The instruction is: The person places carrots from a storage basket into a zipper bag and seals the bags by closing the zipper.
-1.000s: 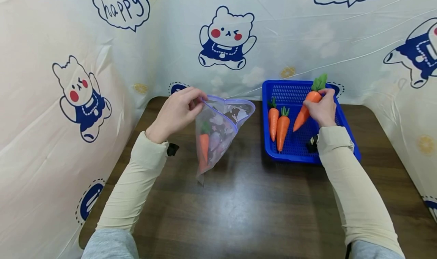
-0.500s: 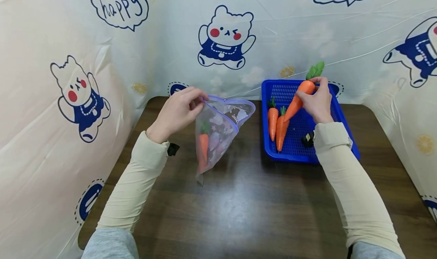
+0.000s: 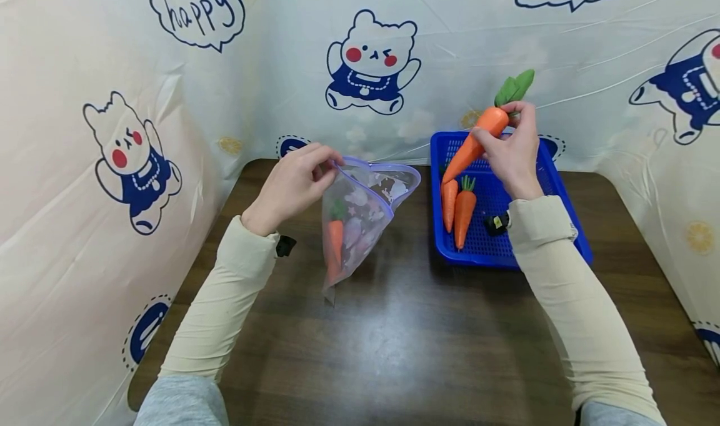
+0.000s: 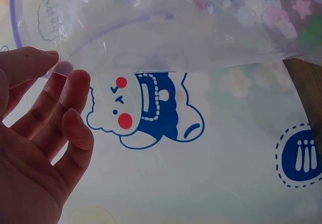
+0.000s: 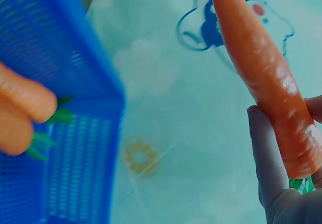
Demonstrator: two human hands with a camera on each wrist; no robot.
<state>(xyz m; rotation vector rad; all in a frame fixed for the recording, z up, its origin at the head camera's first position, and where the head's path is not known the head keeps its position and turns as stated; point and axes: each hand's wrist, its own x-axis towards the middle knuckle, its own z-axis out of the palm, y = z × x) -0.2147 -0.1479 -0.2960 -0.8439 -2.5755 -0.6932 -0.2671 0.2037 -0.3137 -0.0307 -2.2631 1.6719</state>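
Note:
My left hand (image 3: 295, 185) pinches the purple-edged rim of a clear zip bag (image 3: 360, 226) by its upper left corner; the bag's mouth gapes toward the right. Inside the bag shows one carrot (image 3: 335, 248), leafy end up. In the left wrist view, thumb and finger meet at the bag's edge (image 4: 63, 68). My right hand (image 3: 514, 151) holds a large carrot (image 3: 478, 140) near its leafy top, its tip slanting down to the left above a blue basket (image 3: 506, 262). Two smaller carrots lie side by side in the basket, the left one (image 3: 449, 204) partly covered by the held carrot's tip.
A brown wooden table (image 3: 382, 351) carries the bag and basket. Behind and beside it hangs a pale printed cloth (image 3: 270, 57) with bear drawings. A small black device (image 3: 496, 224) at the right wrist overlaps the basket.
My right hand has lifted the large carrot up and to the left, raising it from within the basket to above it. The left hand and bag have stayed in place.

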